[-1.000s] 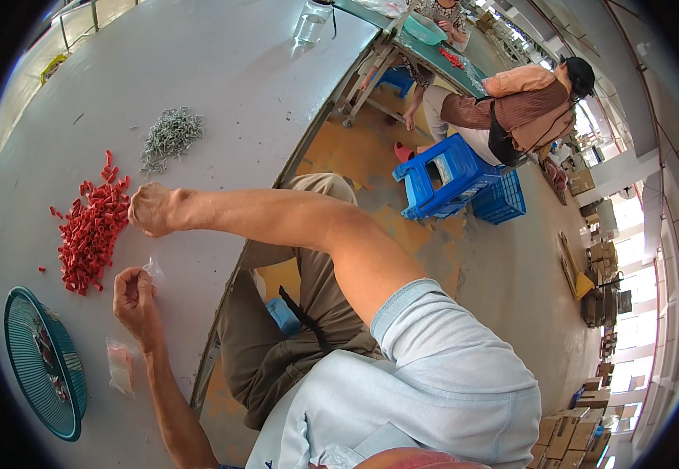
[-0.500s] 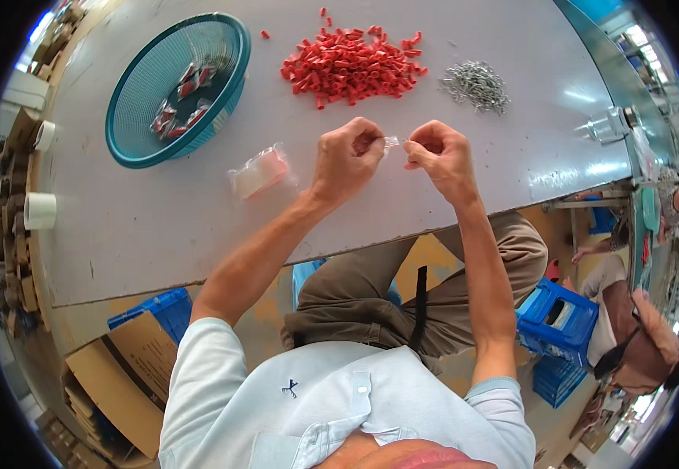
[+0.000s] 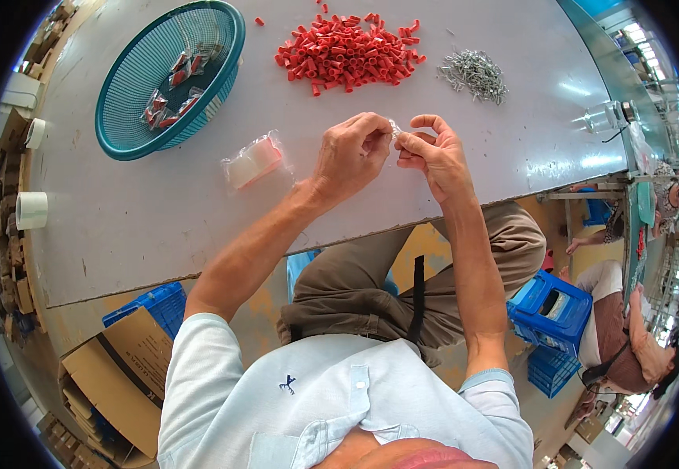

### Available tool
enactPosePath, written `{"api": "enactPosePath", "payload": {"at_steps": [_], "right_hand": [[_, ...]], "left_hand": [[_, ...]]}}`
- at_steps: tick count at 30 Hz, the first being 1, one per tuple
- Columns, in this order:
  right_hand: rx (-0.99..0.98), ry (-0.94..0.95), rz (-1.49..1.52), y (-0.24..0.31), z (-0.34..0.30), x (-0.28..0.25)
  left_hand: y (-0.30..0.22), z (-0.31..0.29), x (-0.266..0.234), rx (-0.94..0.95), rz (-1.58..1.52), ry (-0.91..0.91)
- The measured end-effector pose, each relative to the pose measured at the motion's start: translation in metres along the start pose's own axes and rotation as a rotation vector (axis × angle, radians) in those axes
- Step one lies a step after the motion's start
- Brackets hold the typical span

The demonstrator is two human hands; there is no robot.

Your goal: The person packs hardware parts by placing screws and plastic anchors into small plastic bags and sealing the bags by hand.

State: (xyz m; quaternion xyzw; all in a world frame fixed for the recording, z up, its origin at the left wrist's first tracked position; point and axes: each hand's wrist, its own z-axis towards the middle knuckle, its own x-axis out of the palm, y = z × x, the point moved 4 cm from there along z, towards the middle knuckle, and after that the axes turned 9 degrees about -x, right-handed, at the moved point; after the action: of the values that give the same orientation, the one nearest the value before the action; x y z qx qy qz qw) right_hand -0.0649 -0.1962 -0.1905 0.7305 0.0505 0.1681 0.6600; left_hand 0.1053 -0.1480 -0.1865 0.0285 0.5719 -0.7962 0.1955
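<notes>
Above the grey table [image 3: 152, 234], my two hands meet over a small clear plastic bag [image 3: 393, 129]. My left hand [image 3: 351, 156] is closed, pinching one side of it between thumb and fingers. From the other side my right hand [image 3: 437, 160] grips it with the thumb tip, its index finger raised and bent. What is inside the bag, if anything, is too small to make out. A packet of flat clear bags with a red edge [image 3: 255, 162] lies left of my left hand. Beyond the hands are a heap of short red tubes [image 3: 347, 55] and a pile of small silver metal pieces [image 3: 474, 76].
At the far left a teal mesh basket [image 3: 148, 59] holds several small filled bags with red pieces. A clear jar [image 3: 601, 117] lies near the right edge. Tape rolls [image 3: 31, 210] are at the left edge. Blue stools [image 3: 550, 313] and another person [image 3: 628, 336] are at the right.
My right hand has come closer to the left and lifted its index finger off the small bag. The whole view has shifted slightly.
</notes>
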Motion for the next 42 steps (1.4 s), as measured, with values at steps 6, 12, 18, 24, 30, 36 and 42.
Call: {"api": "enactPosePath", "payload": {"at_steps": [6, 12, 18, 24, 30, 36, 42], "right_hand": [[-0.023, 0.071, 0.059, -0.033, 0.011, 0.025], [-0.115, -0.015, 0.212, -0.02, 0.005, 0.013], [-0.201, -0.1, -0.081, -0.006, -0.013, 0.012], [-0.271, -0.059, -0.092, -0.006, -0.011, 0.01], [-0.182, 0.098, 0.0, -0.008, -0.006, 0.002], [-0.193, -0.003, -0.339, 0.003, -0.013, 0.003], [-0.644, -0.156, -0.876, 0.007, -0.006, 0.032]], "left_hand": [[0.014, -0.005, -0.018, -0.198, 0.084, 0.028], [0.045, 0.002, 0.005, -0.372, -0.379, 0.181], [0.041, -0.002, 0.012, -0.449, -0.43, 0.245], [0.045, 0.0, 0.006, -0.434, -0.415, 0.241], [0.038, 0.0, 0.006, -0.442, -0.415, 0.261], [0.033, -0.006, 0.015, -0.289, -0.168, 0.172], [0.04, 0.002, -0.009, -0.171, 0.047, 0.051]]}}
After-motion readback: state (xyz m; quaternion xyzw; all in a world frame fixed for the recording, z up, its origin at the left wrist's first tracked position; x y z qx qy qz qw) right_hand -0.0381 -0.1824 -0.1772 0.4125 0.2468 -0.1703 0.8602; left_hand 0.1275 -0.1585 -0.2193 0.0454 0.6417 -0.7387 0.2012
